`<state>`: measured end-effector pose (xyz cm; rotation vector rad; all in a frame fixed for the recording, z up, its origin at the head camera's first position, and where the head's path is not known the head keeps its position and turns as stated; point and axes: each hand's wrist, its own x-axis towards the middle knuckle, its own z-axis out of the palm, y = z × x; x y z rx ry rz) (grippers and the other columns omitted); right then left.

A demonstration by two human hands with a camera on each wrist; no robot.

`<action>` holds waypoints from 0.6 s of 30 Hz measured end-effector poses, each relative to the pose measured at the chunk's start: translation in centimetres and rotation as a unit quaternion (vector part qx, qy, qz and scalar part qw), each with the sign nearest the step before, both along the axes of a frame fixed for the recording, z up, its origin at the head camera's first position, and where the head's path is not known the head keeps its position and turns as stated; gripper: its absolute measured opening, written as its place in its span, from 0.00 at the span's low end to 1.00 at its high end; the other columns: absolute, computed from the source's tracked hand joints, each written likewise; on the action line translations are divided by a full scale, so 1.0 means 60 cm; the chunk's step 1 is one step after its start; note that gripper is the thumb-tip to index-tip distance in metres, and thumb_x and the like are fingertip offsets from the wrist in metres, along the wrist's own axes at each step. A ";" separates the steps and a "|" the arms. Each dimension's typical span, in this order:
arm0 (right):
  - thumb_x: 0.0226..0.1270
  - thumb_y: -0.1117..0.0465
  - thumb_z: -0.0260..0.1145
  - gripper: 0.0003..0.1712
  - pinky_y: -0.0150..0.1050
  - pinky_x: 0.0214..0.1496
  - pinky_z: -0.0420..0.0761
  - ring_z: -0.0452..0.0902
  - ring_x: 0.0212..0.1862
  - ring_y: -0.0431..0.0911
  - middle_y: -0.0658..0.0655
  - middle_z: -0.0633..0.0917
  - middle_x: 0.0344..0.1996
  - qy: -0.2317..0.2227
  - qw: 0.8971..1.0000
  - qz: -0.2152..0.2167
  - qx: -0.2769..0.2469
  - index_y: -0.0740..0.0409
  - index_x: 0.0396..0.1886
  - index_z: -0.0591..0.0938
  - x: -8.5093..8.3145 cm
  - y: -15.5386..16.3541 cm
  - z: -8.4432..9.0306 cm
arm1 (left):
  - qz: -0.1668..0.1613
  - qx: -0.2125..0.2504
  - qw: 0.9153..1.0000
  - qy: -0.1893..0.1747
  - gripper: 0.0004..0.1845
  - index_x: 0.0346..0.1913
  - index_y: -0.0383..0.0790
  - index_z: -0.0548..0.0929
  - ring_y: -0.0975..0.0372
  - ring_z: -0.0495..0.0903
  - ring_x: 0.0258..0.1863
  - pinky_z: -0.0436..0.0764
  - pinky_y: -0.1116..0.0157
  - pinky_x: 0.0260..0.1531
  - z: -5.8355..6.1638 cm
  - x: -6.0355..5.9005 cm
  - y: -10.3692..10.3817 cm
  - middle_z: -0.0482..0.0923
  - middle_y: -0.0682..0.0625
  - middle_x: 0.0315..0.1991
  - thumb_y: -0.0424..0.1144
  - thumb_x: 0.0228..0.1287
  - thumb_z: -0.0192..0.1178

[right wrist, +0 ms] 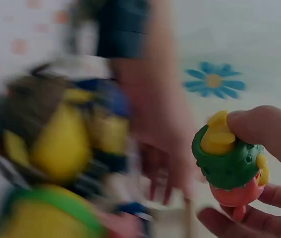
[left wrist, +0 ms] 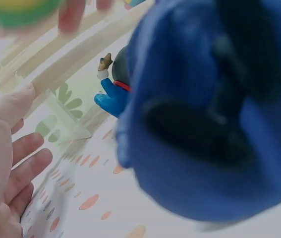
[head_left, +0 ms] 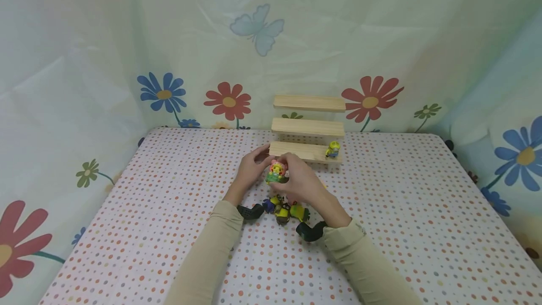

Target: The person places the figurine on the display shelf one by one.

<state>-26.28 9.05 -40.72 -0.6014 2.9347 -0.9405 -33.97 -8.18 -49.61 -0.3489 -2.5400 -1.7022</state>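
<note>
My right hand (head_left: 291, 167) pinches a small toy figure (head_left: 276, 172) above the table; in the right wrist view the figure (right wrist: 229, 166) is green, yellow and pink, held upside down between thumb and fingers (right wrist: 266, 126). My left hand (head_left: 259, 158) hovers just left of it with relaxed, straight fingers (left wrist: 26, 153) and holds nothing. Behind the hands stands a three-step wooden stand (head_left: 308, 127). A yellow minion figure (head_left: 333, 149) stands on the right end of its lowest step.
A pile of several small figures (head_left: 285, 210) lies on the dotted tablecloth (head_left: 169, 211) under my wrists; they look large and blurred as a blue figure (left wrist: 209, 114) and yellow ones (right wrist: 56, 148). A flowered curtain (head_left: 228, 102) closes the back and sides.
</note>
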 end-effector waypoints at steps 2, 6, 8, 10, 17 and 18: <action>0.53 0.52 0.74 0.37 0.41 0.40 0.77 0.75 0.41 0.48 0.58 0.75 0.47 0.006 0.999 -0.007 -0.033 0.60 0.59 0.69 -0.001 0.016 0.019 | 0.004 -0.006 1.000 0.002 0.33 0.66 0.54 0.71 0.61 0.79 0.55 0.75 0.61 0.56 -0.001 -0.001 -0.001 0.78 0.51 0.57 0.62 0.60 0.57; 0.56 0.56 0.73 0.38 0.44 0.42 0.81 0.76 0.42 0.53 0.63 0.69 0.53 0.019 0.995 -0.038 -0.093 0.56 0.65 0.67 -0.007 0.056 0.050 | 0.003 -0.012 1.000 0.011 0.33 0.66 0.53 0.71 0.61 0.79 0.54 0.75 0.61 0.57 -0.004 -0.004 -0.002 0.78 0.51 0.57 0.62 0.60 0.58; 0.57 0.59 0.72 0.37 0.47 0.47 0.81 0.76 0.47 0.56 0.65 0.66 0.56 0.031 0.990 -0.064 -0.122 0.55 0.66 0.67 -0.013 0.081 0.058 | 0.002 -0.014 1.000 0.013 0.34 0.66 0.52 0.71 0.60 0.79 0.55 0.74 0.61 0.57 -0.004 -0.005 -0.002 0.78 0.51 0.57 0.62 0.60 0.58; 0.58 0.63 0.71 0.36 0.49 0.51 0.80 0.74 0.52 0.59 0.66 0.65 0.57 0.053 0.984 -0.098 -0.141 0.55 0.66 0.67 -0.020 0.106 0.062 | 0.005 -0.018 1.000 0.010 0.34 0.66 0.52 0.71 0.60 0.78 0.55 0.74 0.60 0.57 -0.004 -0.005 -0.002 0.78 0.51 0.58 0.63 0.60 0.58; 0.58 0.70 0.68 0.34 0.52 0.56 0.76 0.71 0.55 0.62 0.69 0.64 0.58 0.161 0.956 -0.213 -0.123 0.55 0.65 0.68 -0.055 0.178 0.050 | 0.010 -0.021 1.000 -0.002 0.34 0.66 0.54 0.70 0.60 0.78 0.55 0.74 0.61 0.58 -0.004 -0.002 -0.001 0.78 0.51 0.57 0.63 0.60 0.58; 0.59 0.70 0.68 0.34 0.53 0.56 0.76 0.71 0.55 0.62 0.69 0.63 0.58 0.165 0.954 -0.218 -0.120 0.54 0.65 0.68 -0.061 0.183 0.046 | 0.012 -0.019 1.000 -0.001 0.34 0.66 0.54 0.70 0.60 0.78 0.55 0.74 0.61 0.58 -0.004 -0.001 -0.001 0.78 0.51 0.57 0.63 0.60 0.58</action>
